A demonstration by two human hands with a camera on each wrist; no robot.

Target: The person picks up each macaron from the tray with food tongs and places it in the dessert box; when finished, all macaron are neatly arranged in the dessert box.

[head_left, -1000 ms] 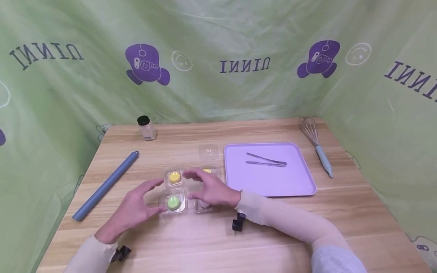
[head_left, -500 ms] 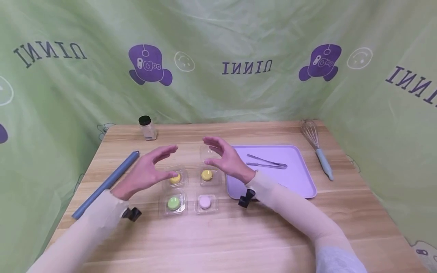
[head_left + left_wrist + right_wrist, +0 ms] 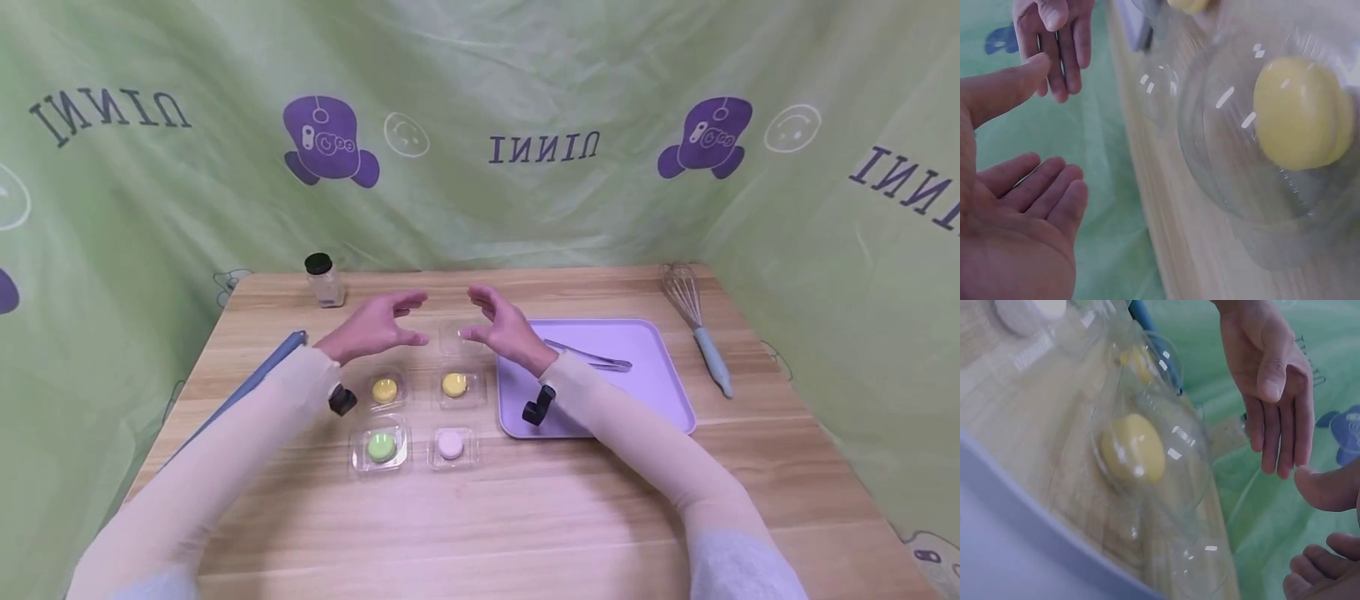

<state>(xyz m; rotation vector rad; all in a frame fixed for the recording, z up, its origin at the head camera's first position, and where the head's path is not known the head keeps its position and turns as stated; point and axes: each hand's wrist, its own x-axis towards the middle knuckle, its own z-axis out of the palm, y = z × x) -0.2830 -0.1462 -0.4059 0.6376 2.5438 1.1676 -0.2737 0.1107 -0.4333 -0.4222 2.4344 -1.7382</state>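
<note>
Both hands hover above the table, palms facing each other, holding nothing. My left hand (image 3: 378,325) is beyond a yellow macaron (image 3: 385,390) in a clear plastic box. My right hand (image 3: 508,333) is over the far left corner of a lilac tray (image 3: 517,421). Between them, partly behind the right thumb, lies a clear plastic piece (image 3: 450,343). Nearer me, a second yellow macaron (image 3: 454,384), a green macaron (image 3: 381,447) and a pink macaron (image 3: 450,444) sit in clear boxes. In the left wrist view, the left hand (image 3: 1022,231) has its fingers loosely extended.
Metal tongs (image 3: 611,364) lie on the tray, partly behind the right hand. A whisk (image 3: 705,342) lies at the right. A blue rod (image 3: 266,367) lies at the left, partly covered by the left sleeve. A black-lidded jar (image 3: 326,285) stands at the back left.
Both hands have moved from around the boxes toward the back of the table and up, uncovering the pink and right yellow macarons. The boxes appear to stay in place.
</note>
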